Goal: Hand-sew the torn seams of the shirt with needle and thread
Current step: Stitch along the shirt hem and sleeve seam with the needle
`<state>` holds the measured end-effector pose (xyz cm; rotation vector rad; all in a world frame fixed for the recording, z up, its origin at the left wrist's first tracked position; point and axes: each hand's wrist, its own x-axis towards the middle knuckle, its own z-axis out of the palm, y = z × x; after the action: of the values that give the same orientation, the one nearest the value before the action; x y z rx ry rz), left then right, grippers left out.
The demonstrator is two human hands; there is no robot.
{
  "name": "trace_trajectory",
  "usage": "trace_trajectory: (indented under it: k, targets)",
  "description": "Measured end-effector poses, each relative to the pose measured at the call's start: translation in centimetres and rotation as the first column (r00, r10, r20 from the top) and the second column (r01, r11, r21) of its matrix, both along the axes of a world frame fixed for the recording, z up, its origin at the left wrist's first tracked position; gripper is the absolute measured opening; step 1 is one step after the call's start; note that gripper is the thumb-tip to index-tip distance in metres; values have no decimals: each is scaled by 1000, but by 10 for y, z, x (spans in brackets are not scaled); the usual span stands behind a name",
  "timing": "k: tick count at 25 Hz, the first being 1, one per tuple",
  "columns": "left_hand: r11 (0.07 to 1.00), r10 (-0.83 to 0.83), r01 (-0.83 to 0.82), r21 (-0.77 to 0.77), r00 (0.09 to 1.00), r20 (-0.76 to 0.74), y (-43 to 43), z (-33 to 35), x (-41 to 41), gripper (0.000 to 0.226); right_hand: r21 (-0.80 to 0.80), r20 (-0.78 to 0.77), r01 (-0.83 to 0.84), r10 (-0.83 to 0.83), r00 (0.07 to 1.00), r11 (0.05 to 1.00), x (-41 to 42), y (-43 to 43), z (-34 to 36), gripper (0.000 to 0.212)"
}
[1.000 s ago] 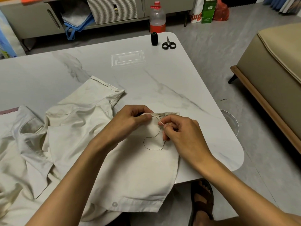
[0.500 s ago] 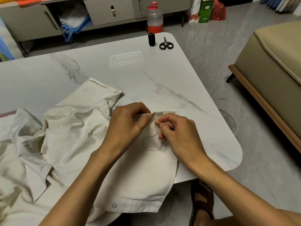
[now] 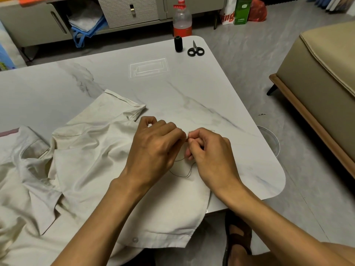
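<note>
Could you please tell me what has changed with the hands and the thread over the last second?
The left hand and right hand closed together: their fingertips, previously apart, now meet at the seam edge of the shirt. The needle seen earlier is hidden in the right hand's pinch, and less of the thread loop shows. The left hand still grips the seam; shirt, spool and scissors stayed put on the table.
</note>
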<state>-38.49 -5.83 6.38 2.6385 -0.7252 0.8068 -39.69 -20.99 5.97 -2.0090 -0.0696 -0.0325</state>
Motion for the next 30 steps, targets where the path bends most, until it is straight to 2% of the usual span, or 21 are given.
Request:
trace_trajectory:
  k: [6,10,17,20,22,24,25,27,28,30]
  targets:
    - [989,35,-55,-135,989,-143,2,-8,3,10,50,-19,-48,49,999,998,-1,3,1,13]
    - [986,34,-60,-153,985,-167,3,-8,2,6,54,-45,-78,80,996,995,-2,4,-1,22]
    - [985,-36,3,-175,982,-187,3,-6,2,7,75,15,-31,30,999,997,-2,4,2,22]
    - [970,-20,-34,-239,975,-219,4,-4,2,6,110,8,-68,67,998,992,-1,3,1,21]
    - [960,0,-70,-272,969,-248,4,-4,2,8,-62,132,-120,128,983,991,-3,1,0,13]
    - [956,19,-94,-279,965,-262,5,-3,1,8,-301,342,-17,125,931,953,-4,-2,0,7]
    - [955,23,-98,-279,965,-262,5,-3,1,7,-356,437,85,86,895,930,-2,-6,1,8]
    - [956,27,-98,-277,968,-250,5,-1,1,5,-304,506,207,-26,862,930,6,-12,7,8]
    - [956,26,-94,-276,971,-239,5,-1,1,5,-247,452,204,-74,889,947,12,-16,9,9]
    - [959,20,-79,-271,977,-213,6,-1,0,5,-115,137,89,-73,988,989,21,-24,16,14]
